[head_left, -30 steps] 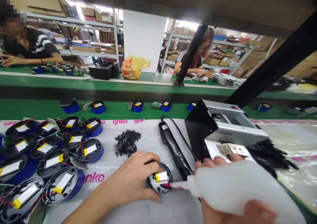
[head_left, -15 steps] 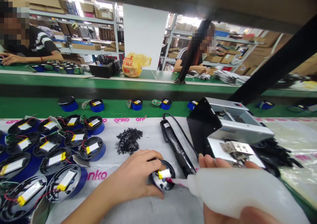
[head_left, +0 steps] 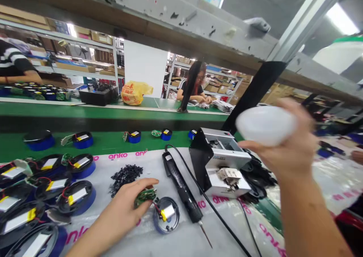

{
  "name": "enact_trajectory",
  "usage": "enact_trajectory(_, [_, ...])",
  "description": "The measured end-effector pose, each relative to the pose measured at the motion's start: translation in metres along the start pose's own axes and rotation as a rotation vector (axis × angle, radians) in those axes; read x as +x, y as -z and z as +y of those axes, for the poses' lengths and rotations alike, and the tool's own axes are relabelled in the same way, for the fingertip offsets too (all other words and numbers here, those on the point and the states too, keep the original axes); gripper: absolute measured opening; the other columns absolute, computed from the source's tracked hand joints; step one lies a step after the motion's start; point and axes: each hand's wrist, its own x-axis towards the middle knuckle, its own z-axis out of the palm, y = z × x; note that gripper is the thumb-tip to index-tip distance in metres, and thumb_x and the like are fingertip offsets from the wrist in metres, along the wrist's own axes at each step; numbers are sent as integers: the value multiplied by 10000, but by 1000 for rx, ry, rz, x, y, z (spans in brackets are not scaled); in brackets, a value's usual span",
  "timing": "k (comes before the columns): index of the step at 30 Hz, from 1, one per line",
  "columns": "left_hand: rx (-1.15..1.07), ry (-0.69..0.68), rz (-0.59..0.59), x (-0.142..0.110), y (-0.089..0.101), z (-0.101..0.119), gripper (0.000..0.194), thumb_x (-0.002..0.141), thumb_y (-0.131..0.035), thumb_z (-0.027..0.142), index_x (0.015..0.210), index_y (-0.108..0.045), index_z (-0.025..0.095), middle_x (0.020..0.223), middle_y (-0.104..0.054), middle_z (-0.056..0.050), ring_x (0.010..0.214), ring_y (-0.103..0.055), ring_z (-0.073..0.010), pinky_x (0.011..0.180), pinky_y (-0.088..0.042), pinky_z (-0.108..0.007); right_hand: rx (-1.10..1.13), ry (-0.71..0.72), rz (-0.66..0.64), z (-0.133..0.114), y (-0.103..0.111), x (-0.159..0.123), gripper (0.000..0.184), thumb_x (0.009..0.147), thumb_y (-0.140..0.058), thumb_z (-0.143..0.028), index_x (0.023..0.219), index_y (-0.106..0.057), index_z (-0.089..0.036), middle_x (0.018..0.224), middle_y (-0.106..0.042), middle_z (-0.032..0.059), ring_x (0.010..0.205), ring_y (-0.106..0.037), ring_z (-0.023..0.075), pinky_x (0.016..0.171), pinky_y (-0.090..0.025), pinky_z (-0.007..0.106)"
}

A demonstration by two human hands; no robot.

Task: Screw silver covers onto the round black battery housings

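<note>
Green circuit board [head_left: 145, 197] sat clamped in fingers of the left hand [head_left: 126, 201], short of the sheeted counter's [head_left: 150, 245] far edge; the right hand [head_left: 296, 147] (blurred) gripped a white bottle [head_left: 263, 124], fingers around it.

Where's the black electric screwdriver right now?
In the head view, the screwdriver lies just below centre on the white sheet, between the round battery housing on its left and the silver machine on its right.

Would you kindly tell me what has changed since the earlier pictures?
The right hand has lifted the white bottle away from the blue housing. The left hand has let go of the housing and now holds a green circuit board. The screwdriver and black pieces stay put.
</note>
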Motion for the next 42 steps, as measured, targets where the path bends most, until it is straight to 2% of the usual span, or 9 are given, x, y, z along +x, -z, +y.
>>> enact_trajectory(6, [-250,-186,174,1,8,6,394,749,-529,-5,998,-749,209,908,-785,-29,824,-732,-183,779,-579,-294,146,239,-106,25,-39,28,565,922,-517,-628,1281,-662,-217,1017,-745,132,886,-718,314,758,-559,436])
enact_trajectory(9, [-198,-304,290,1,5,0,357,750,-515,-37,829,-776,193,883,-764,-41,826,-723,-167,777,-557,-262,208,219,68,-17,-41,13,493,1004,-444,-481,1278,-635,-118,1238,-653,230,1169,-613,371,988,-466,547])
enact_trajectory(11, [-162,-362,347,1,1,-4,365,768,-520,-42,833,-793,190,918,-746,-59,856,-715,-164,787,-546,-251,279,211,127,-61,-38,-5,371,1020,-460,-341,1292,-589,-123,1243,-651,200,1163,-627,289,999,-502,450])
enact_trajectory(13, [-132,-424,402,2,-3,-7,355,812,-535,-25,901,-802,191,911,-732,-68,836,-708,-155,757,-544,-229,371,282,-2,-106,-39,-24,276,1030,-443,-315,1220,-624,-229,1142,-722,69,1027,-700,178,841,-589,274])
enact_trajectory(17, [-92,-500,453,3,-9,-10,348,872,-538,-2,1009,-782,204,921,-715,-62,829,-705,-140,755,-550,-206,623,332,-569,-155,-50,-49,385,993,-542,-329,1355,-582,-204,1268,-701,65,1123,-688,222,942,-589,338])
enact_trajectory(24, [50,-319,489,11,-1,-19,307,917,-551,84,1131,-699,246,946,-707,-22,789,-698,-145,707,-578,-234,710,169,-723,-142,-67,-63,559,964,-601,-357,1485,-458,-212,1409,-596,106,1278,-578,268,1066,-507,439])
enact_trajectory(27, [235,-95,599,20,4,-28,250,958,-553,235,1169,-657,153,1068,-696,-120,934,-693,-251,847,-587,-424,764,74,-750,-137,-65,-64,546,968,-566,-341,1494,-438,-268,1400,-587,79,1292,-561,252,1089,-486,449])
enact_trajectory(30, [331,-69,564,31,3,-37,244,949,-557,287,1052,-721,138,1173,-653,-178,1132,-605,-364,982,-485,-595,799,23,-771,-135,-60,-62,576,924,-563,-279,1487,-444,-296,1454,-537,70,1323,-540,254,1072,-503,418])
enact_trajectory(42, [316,-103,469,33,-5,-43,182,900,-560,159,967,-725,198,934,-764,-79,904,-682,-291,842,-528,-488,825,-4,-741,-140,-52,-55,498,819,-654,-183,1297,-633,-322,1312,-661,20,1117,-677,212,905,-577,282])
